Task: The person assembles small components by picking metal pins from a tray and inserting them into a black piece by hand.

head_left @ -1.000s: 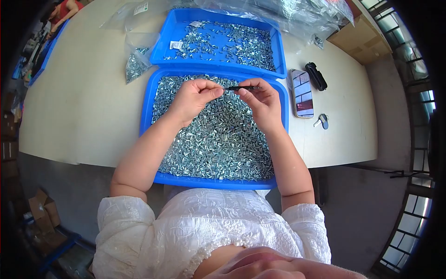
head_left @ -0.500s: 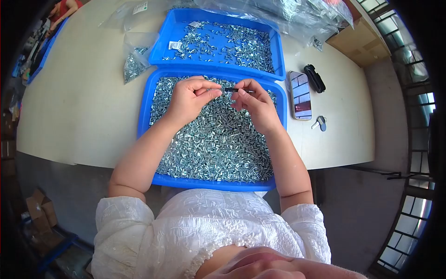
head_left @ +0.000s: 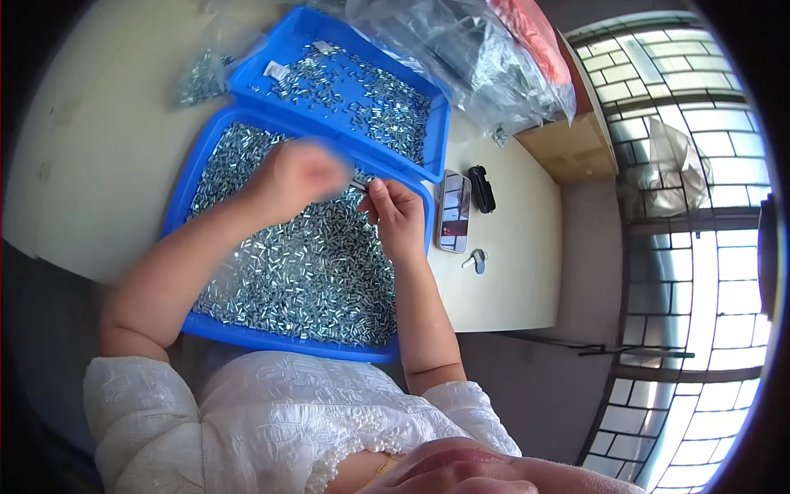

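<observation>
My right hand (head_left: 395, 216) is closed, thumb and fingers pinching a thin dark rod-like tool (head_left: 360, 187), mostly covered by the fingers; its exact kind is unclear. Just left of it, my left hand (head_left: 306, 174) is smeared by motion, so its fingers and anything in them cannot be made out. Both hands are over the upper part of a blue tray (head_left: 179, 198) full of small silvery metal cylinders (head_left: 304, 272). Behind it stands a second blue tray (head_left: 271, 48), with a thinner scatter of similar pieces and small white packets (head_left: 276, 71).
A phone (head_left: 454, 211), a black case (head_left: 482, 189) and a key with a grey fob (head_left: 477, 260) lie right of the trays. Clear plastic bags (head_left: 469, 58) and a cardboard box (head_left: 572, 148) are at the back. A bag of metal pieces (head_left: 202, 78) is at left.
The view has swung right and tilted, bringing more window into sight. The left hand has blurred with motion, and less of the dark tool shows between the hands. The right hand keeps its pinch.
</observation>
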`<state>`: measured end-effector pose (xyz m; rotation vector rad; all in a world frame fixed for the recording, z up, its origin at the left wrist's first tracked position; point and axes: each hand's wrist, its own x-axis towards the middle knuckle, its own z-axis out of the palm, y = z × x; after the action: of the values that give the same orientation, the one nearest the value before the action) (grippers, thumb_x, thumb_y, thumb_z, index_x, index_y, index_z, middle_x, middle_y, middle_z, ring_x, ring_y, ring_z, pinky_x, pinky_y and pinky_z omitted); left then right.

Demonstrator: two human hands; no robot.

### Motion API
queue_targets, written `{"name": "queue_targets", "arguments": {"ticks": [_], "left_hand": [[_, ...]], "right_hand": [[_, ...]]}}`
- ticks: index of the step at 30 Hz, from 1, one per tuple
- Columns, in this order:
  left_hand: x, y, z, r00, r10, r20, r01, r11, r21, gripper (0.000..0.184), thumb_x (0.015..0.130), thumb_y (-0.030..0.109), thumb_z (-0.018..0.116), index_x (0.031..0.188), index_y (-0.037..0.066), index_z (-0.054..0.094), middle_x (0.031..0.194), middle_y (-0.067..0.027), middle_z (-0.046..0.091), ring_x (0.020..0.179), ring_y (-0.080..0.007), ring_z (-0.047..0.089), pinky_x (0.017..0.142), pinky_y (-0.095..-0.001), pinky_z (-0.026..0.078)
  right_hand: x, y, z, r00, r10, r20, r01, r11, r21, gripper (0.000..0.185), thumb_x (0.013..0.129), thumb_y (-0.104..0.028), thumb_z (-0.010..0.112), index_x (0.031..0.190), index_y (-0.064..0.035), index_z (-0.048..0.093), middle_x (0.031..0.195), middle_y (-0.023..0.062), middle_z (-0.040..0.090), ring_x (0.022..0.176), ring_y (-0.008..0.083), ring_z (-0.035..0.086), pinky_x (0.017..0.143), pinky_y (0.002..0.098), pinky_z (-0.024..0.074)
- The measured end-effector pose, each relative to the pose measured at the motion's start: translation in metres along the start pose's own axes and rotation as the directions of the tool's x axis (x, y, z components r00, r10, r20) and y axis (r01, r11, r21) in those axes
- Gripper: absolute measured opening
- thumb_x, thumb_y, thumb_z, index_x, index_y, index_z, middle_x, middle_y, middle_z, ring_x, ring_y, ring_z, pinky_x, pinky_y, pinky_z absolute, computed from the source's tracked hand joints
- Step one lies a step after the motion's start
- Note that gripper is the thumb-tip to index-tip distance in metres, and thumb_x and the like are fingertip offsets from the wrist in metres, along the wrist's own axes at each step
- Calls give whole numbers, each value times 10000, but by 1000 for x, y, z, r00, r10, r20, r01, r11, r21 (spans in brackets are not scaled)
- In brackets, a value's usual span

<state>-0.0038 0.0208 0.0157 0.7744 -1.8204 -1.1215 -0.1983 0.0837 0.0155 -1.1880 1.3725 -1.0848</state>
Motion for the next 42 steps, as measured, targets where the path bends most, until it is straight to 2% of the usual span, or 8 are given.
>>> {"name": "queue_targets", "arguments": {"ticks": [2,5,11,14,20,22,28,42], "left_hand": [[0,4,-1,1000,17,16,-17,999,27,99,714,80,712,785,38,657,574,18,387,521,-83,360,489,-261,311],[-2,0,0,999,35,16,-35,999,27,99,712,91,712,773,39,653,582,6,417,519,-88,369,485,-265,311],[0,0,-1,998,8,64,-11,999,43,92,706,83,708,767,36,658,585,-6,437,523,-93,381,488,-269,320],[1,-2,0,996,-9,85,5,999,52,92,704,85,707,765,34,661,586,-7,442,524,-95,386,491,-270,325],[1,-5,-1,994,35,108,-43,996,78,105,696,89,711,773,35,664,593,-12,462,523,-106,392,492,-272,331],[1,-6,1,993,34,112,-46,994,100,108,693,88,713,775,37,664,594,-14,466,522,-109,393,492,-273,332],[2,-2,-2,990,72,119,-84,991,106,115,695,111,722,765,40,663,587,-14,468,519,-109,395,484,-276,324],[2,14,-2,985,-24,172,-7,984,176,114,706,87,727,792,45,665,545,18,378,505,-74,349,483,-261,305]], "right_hand": [[0,-3,5,995,95,28,-89,981,-170,93,850,-82,610,909,-19,572,804,3,570,668,55,495,537,189,380],[0,4,23,965,-242,-100,243,970,5,123,883,-140,571,890,-17,570,696,-19,542,601,48,466,539,184,376],[-3,-3,10,999,46,-4,-46,985,-165,108,855,-92,604,883,-15,533,732,-12,542,641,44,471,566,188,391],[-4,2,20,970,-233,-74,205,941,-268,165,901,-160,543,832,-11,559,661,-21,534,614,53,476,553,198,388],[-4,-2,15,999,46,29,-34,945,-325,126,865,-120,592,834,-5,549,704,30,573,635,71,500,569,228,412],[-6,-4,26,981,-187,-58,172,965,-196,125,895,-128,550,849,-12,565,701,5,547,659,49,486,569,203,400],[-6,-3,15,987,-154,40,156,887,-434,105,837,-76,617,866,-6,544,680,30,552,629,70,489,573,225,414],[-7,-1,15,944,-327,34,318,883,-345,148,831,-120,612,920,-9,568,720,117,576,608,166,544,573,281,450]]}}
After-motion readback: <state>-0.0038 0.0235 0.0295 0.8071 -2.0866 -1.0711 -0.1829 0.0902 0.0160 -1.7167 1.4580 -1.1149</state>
